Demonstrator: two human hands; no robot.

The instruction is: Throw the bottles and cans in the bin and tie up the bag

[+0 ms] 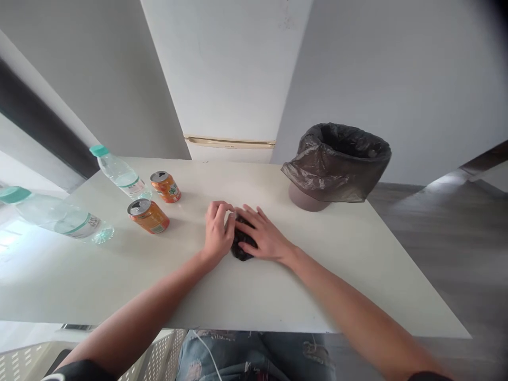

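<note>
A small, dark bundle that looks like a folded black plastic bag (240, 244) lies on the white table in front of me. My right hand (264, 235) rests flat across it, fingers spread, and covers much of it. At the bundle's left edge is my left hand (219, 227), its fingers curled and the thumb and fingertips drawn together at the bag's upper corner. The exact grip of those fingertips is partly hidden.
Two orange drink cans (148, 216) stand left of my hands. Beyond them, two clear bottles with green caps (59, 217) appear tilted by the lens. A bin lined with a black bag (337, 164) stands at the table's back right. A white fridge (228, 69) rises behind the table (198, 296).
</note>
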